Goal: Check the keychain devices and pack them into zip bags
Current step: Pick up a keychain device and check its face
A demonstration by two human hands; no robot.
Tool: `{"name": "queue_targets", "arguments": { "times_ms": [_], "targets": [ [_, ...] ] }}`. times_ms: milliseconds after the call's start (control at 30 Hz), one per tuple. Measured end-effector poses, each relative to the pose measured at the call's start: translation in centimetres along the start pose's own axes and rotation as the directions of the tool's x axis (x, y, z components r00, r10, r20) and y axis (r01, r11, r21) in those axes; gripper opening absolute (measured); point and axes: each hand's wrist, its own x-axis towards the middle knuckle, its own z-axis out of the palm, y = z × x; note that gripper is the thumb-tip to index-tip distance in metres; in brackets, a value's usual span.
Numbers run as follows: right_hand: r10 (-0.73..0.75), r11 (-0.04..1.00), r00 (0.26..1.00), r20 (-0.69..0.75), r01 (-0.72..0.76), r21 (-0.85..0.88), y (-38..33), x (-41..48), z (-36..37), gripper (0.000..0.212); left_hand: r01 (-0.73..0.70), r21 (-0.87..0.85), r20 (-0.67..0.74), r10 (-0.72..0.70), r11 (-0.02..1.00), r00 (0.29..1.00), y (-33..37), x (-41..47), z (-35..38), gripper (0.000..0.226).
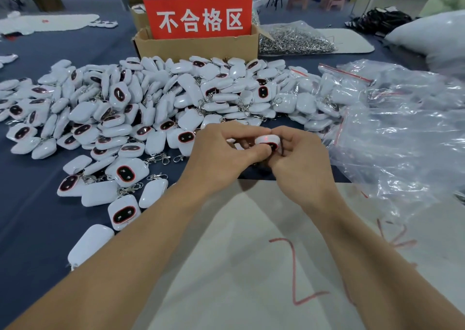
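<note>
Two hands are working on a single keychain device (267, 140), which is sitting between them above the near edge of the dark cloth (37, 229), just in front of the big pile of devices (141, 103). The left hand (221, 151) is pinching its near side with curled thumb and forefinger, and the right hand (300, 158) is curling its fingers round the other end. A small red glow is showing on the white edge, so the checking step appears to be the one in hand, not the packing. Neither hand is holding a bag: the zip bags (402, 133) are lying in a loose heap to the right, near the right hand but apart from it. If the unit is passing, the next move is probably calling for one hand to let go, draw out a bag and open its mouth. If it is failing, the cardboard box (196, 46) with the red sign (198, 17) behind the pile is looking like the place for it.
</note>
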Motion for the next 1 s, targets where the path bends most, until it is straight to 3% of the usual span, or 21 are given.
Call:
{"name": "queue_targets", "arguments": {
  "times_ms": [67,200,400,600,767,833,1000],
  "targets": [
    [-0.088,0.991,0.992,-0.091,0.077,-0.113,-0.4,-0.4,-0.1,0.042,-0.002,0.014,-0.011,0.002,1.0,1.0,0.3,-0.2,0.3,0.017],
    [-0.126,0.991,0.978,-0.164,0.116,-0.069,-0.6,-0.6,-0.1,0.037,0.079,-0.058,-0.027,-0.081,0.995,0.996,0.1,-0.4,0.5,0.015],
    [0.034,0.968,0.986,-0.165,0.009,0.252,-0.4,0.2,-0.2,0.046,0.149,-0.139,0.022,-0.148,0.979,0.989,-0.2,0.0,0.3,0.044],
    [0.081,0.956,0.982,-0.17,-0.028,0.292,-0.1,0.8,-0.4,0.04,0.17,-0.257,0.057,-0.16,0.951,0.985,-0.4,0.2,0.1,0.035],
    [0.141,0.914,0.985,-0.102,-0.09,0.396,0.0,0.6,0.1,0.035,0.142,-0.143,-0.058,-0.151,0.979,0.987,-0.9,0.4,0.3,0.063],
    [0.122,0.926,0.987,-0.105,-0.076,0.369,-0.1,0.6,0.1,0.034,0.123,-0.132,-0.077,-0.134,0.984,0.988,-0.9,0.5,0.3,0.067],
    [0.093,0.981,0.99,-0.105,-0.073,0.178,-0.1,0.4,0.0,0.031,0.105,-0.133,-0.095,-0.118,0.986,0.988,-0.6,0.6,0.0,0.043]
  ]
}}
